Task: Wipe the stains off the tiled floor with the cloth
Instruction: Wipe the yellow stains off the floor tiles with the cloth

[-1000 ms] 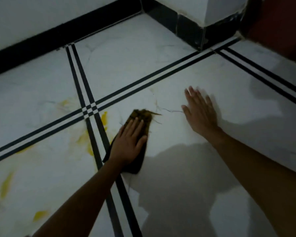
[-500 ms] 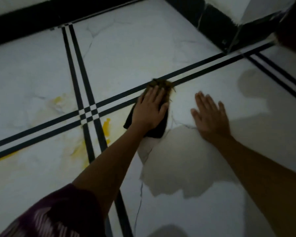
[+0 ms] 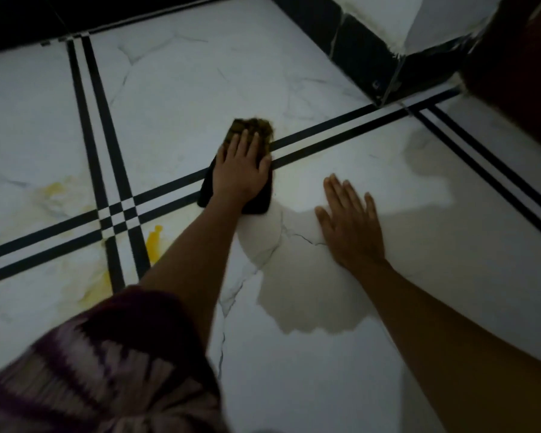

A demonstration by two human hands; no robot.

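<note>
Dark brown cloth (image 3: 253,128) lies across the black double stripe (image 3: 341,132) of the white marbled tiled floor (image 3: 200,82), pressed flat under the left hand (image 3: 242,170), fingers straight, together. Right hand (image 3: 350,223) rests flat beside it, fingers spread. Yellow stains (image 3: 153,242) lie to its left; black skirting (image 3: 363,48) bounds the far edge.

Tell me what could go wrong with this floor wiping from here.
1. The cloth under the left hand sits on the black tile lines, to the right of the yellow stain; strokes there may miss it.
2. The cloth's far end looks brown-yellow, so it might smear residue onto white tile.
3. The right hand lies flat on the floor; if the tile is slick, it could slide.
</note>
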